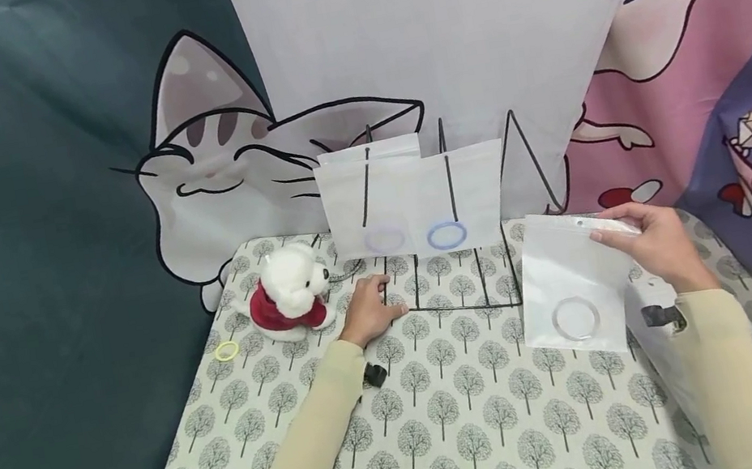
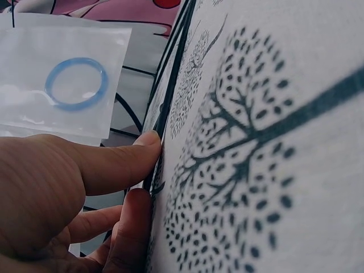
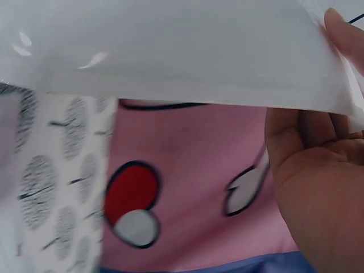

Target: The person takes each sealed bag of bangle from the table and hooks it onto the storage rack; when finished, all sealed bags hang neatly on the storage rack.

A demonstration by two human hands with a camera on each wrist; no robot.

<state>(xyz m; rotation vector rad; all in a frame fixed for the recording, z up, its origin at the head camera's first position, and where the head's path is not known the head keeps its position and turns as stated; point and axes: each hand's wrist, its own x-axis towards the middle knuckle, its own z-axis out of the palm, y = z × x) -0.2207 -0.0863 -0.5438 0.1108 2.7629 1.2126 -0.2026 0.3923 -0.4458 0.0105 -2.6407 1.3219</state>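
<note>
In the head view, my right hand [image 1: 661,242] pinches the top edge of a white, see-through plastic bag [image 1: 558,267]. A pale clear ring [image 1: 555,321] lies inside the lower part of that bag. My left hand [image 1: 368,311] holds the front left part of a black wire rack [image 1: 461,308], with the thumb against its base wire [image 2: 179,62] in the left wrist view. Similar bags [image 1: 470,178] hang on the rack, one with a blue ring [image 1: 448,247] and one with a pale purple ring [image 1: 386,250]. The rack's right-hand prong [image 1: 533,152] carries no bag.
A white plush bear [image 1: 287,281] in a red outfit sits left of the rack. Near the table's left edge lies a yellow ring [image 1: 229,360]. More plastic bags [image 1: 672,376] lie under my right forearm. Printed cloth [image 1: 461,24] hangs close behind the table.
</note>
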